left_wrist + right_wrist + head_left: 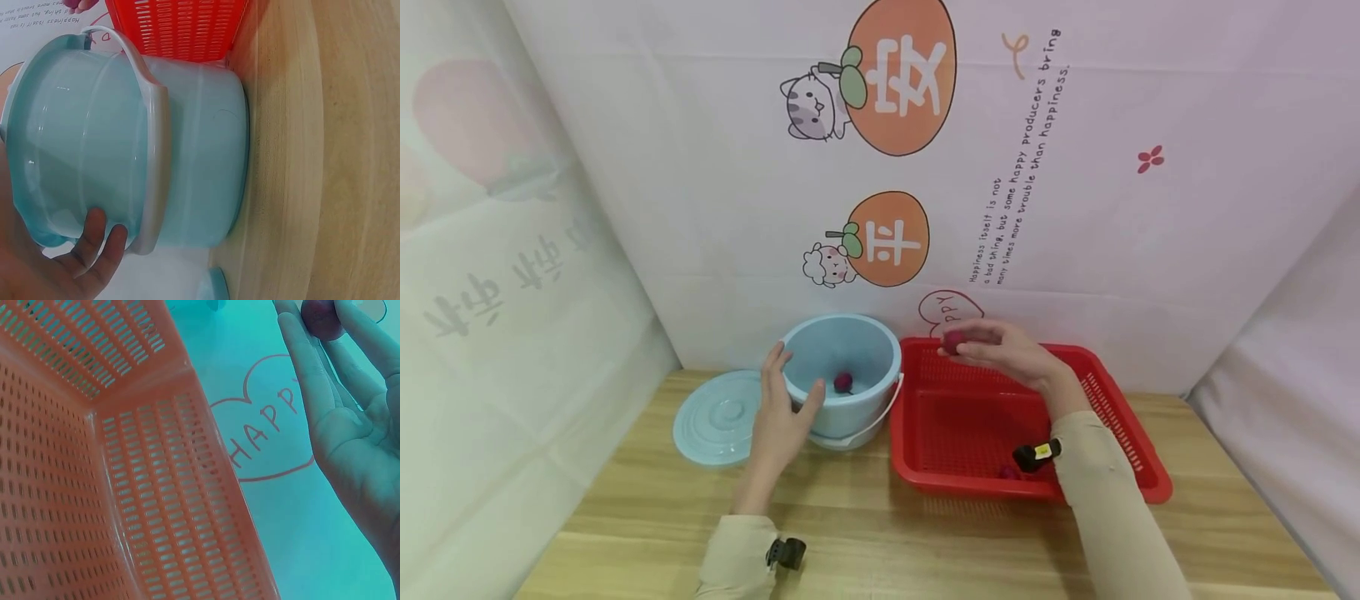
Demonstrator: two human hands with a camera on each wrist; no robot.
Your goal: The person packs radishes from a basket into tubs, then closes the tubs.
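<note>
My right hand (pixel 1007 354) pinches a small, round, dark red fruit-like thing (pixel 953 340) between thumb and fingertips, above the far left part of the red basket (pixel 985 485). In the right wrist view, this round thing (pixel 322 319) shows between the fingers. A light blue bucket (pixel 853 410) stands left of the basket, with a similar dark red thing (pixel 843 382) inside. My left hand (pixel 782 429) rests loosely at the bucket's near left side, fingers spread. In the left wrist view its fingers (pixel 94 240) touch the bucket wall.
A light blue round lid (pixel 718 421) lies on the wooden table (pixel 850 525) left of the bucket. Another dark red thing (pixel 1009 472) lies in the basket's near part, partly hidden by the wrist camera. Behind hangs a printed white cloth (pixel 722 208). The bucket's white handle (pixel 880 421) hangs down in front.
</note>
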